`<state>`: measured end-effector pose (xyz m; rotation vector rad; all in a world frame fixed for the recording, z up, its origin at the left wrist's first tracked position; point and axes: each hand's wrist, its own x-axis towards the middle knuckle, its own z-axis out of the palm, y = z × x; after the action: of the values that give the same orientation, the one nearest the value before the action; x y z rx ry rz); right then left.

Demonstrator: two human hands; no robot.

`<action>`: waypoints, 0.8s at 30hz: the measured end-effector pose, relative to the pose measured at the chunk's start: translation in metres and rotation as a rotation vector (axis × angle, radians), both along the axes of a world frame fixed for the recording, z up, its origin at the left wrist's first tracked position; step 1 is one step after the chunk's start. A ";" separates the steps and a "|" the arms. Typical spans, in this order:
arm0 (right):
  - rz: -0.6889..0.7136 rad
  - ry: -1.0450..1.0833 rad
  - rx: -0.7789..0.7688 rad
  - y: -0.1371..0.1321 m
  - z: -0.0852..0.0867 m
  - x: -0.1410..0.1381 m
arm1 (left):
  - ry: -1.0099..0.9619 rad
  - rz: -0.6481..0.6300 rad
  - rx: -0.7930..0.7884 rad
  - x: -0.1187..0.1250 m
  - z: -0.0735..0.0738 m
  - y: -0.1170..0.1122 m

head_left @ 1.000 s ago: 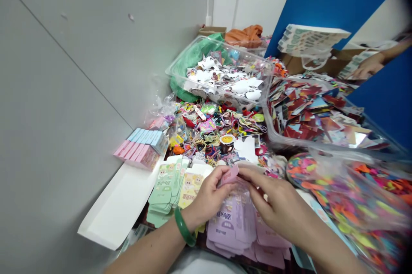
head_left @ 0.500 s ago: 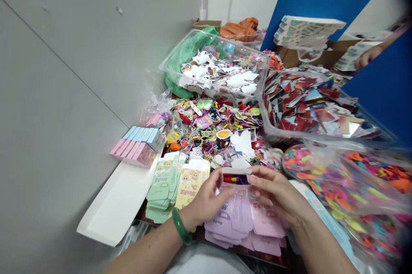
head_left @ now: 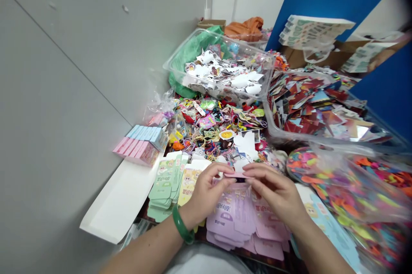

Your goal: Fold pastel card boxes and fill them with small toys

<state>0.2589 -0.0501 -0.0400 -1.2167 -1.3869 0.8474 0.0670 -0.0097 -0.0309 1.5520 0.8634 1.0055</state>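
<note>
My left hand [head_left: 206,192] and right hand [head_left: 273,190] each pinch the pink box [head_left: 236,175] by its top edge, just above the purple carton stack [head_left: 234,218] | risk: fingertip grip is slight; a slip could drop it into the hair-tie heap [head_left: 209,136] beyond the stack, I judge.

1. A row of small pink and blue boxes [head_left: 140,145] is lined up on the left, against the grey wall.
2. A white tray [head_left: 112,209] is laid nearer, just beside them.
3. Flat green cartons [head_left: 165,179] and yellow ones [head_left: 189,181] are fanned out next to it.
4. A messy heap of hair ties and trinkets [head_left: 215,128] is spread across the middle.
5. Farther off, a clear tub [head_left: 185,48] is filled with white stickers, and a green bag [head_left: 193,59] is bunched behind it.
6. On the right, another clear tub [head_left: 322,140] is stuffed with red cards.
7. An orange cloth [head_left: 244,29] is dumped at the far end.
</note>
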 end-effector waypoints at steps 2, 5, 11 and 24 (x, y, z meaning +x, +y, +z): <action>0.010 -0.190 0.178 -0.004 -0.001 0.002 | 0.083 0.002 0.193 -0.005 0.000 0.001; 0.015 -0.332 0.289 -0.007 0.000 0.004 | 0.144 -0.044 0.316 -0.009 0.003 0.002; 0.077 -0.362 0.279 -0.001 0.014 0.005 | 0.162 0.004 0.212 0.002 0.015 0.001; 0.063 -0.614 0.481 -0.005 -0.022 0.023 | 0.448 -0.119 0.752 -0.009 -0.017 0.008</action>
<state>0.2823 -0.0550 -0.0616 -1.0895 -1.9850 0.1389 0.0577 -0.0020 -0.0479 2.5051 0.7029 0.9601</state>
